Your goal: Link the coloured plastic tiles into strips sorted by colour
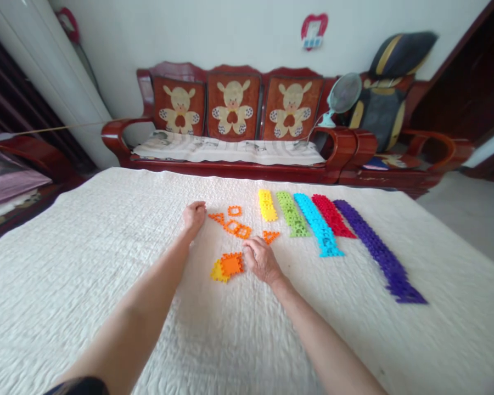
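My left hand (pixel 195 215) rests on the white quilted cover with its fingers curled; what they hold, if anything, is hidden. Just right of it lies an orange triangular frame tile (pixel 217 218). A pair of orange open frame tiles (pixel 236 228) sits end to end beyond that, and a single orange square frame (pixel 234 210) lies farther back. My right hand (pixel 261 259) is closed beside these, its pinched fingertips hiding whatever is in them. Behind its knuckles is another orange triangle (pixel 270 236). To its left, solid orange square tiles (pixel 232 264) overlap yellow tiles (pixel 218 271).
Rows of interlocking tiles lie to the right: yellow (pixel 267 205), green (pixel 292 214), light blue (pixel 319 224), red (pixel 333 215) and purple (pixel 379 249). Past the covered table (pixel 86 263) stands a wooden sofa (pixel 230 171) with bear-patterned cushions. A small fan (pixel 344 94) stands at its right end.
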`<state>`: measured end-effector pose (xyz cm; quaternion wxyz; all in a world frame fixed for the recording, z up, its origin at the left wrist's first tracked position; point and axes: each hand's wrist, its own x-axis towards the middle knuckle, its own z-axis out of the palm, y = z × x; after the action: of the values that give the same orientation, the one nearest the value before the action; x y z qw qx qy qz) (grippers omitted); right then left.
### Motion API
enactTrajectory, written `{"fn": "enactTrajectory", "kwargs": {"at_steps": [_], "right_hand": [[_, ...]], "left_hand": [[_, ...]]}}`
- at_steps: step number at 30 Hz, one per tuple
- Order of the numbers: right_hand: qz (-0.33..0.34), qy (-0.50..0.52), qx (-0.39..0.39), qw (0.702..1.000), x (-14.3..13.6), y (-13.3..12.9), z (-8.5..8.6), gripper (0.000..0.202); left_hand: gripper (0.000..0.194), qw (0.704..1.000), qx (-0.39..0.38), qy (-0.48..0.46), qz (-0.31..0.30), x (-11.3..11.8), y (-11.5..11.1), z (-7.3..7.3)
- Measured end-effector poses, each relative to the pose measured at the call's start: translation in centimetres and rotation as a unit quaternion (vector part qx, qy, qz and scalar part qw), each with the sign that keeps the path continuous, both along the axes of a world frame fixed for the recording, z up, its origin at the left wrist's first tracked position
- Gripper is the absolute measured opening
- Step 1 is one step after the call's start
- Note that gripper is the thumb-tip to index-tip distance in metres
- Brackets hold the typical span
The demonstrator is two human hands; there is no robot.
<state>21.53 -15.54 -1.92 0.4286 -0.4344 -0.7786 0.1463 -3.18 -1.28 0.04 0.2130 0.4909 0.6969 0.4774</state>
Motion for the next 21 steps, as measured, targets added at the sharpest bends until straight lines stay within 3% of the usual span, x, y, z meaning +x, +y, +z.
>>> {"fn": "enactTrajectory", "kwargs": {"at_steps": [5,9,13,18,21], "right_hand": [[-0.004,-0.001,0.006,1.0,0.1,0.1,0.0,0.022],[-0.002,0.01,-0.009,1.0,0.4,-0.1,0.3,0.018],[0.011,0.033,-0.006,0.999,-0.6,-1.6,1.8,0.022],[0.113,-0.141,-0.028,0.983,-4.3,-4.1,4.4,0.05],[0.107,-0.22,-0.055,0.968,-5.7,-4.8,4.9,0.047]], "left_hand": [[0.039,0.998,-0.031,0.034,0.041,-0.5,-3.9,-0.9],[0.039,0.998,-0.033,0.044,0.01,0.2,-3.5,-0.7],[0.04,0.997,-0.022,0.066,-0.024,0.6,-2.5,-0.6],[0.041,0.997,-0.019,0.063,-0.035,0.4,-2.4,-0.9],[0.04,0.997,-0.011,0.065,-0.035,0.3,-2.4,-1.0]]}}
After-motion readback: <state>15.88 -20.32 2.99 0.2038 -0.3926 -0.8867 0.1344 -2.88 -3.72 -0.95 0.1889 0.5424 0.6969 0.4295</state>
